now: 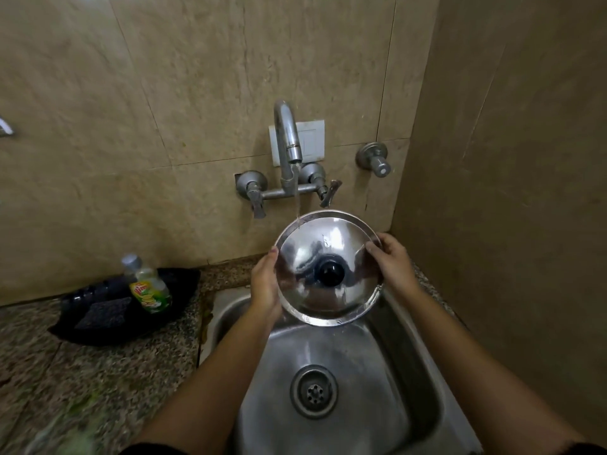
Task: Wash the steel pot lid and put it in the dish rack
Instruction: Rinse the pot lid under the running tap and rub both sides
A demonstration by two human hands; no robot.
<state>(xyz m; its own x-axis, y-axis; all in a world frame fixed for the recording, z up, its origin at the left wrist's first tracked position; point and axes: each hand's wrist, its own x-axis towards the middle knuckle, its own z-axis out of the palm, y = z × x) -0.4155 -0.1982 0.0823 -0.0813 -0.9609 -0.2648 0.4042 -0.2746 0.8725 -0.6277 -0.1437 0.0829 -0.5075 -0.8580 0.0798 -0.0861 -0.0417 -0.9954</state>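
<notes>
A round steel pot lid [341, 247] with a black knob at its middle is held tilted above the steel sink [387, 382], its top face toward me. My left hand [266, 284] grips the lid's left rim and my right hand [392, 261] grips its right rim. A thin stream of water from the wall tap [289, 142] lands on the lid's upper left edge. No dish rack is in view.
A black tray [98, 326] on the granite counter at the left holds a dish soap bottle [149, 287] and a dark scrub pad [103, 311]. Tiled walls close in behind and at the right. A separate valve [374, 159] sticks out right of the tap.
</notes>
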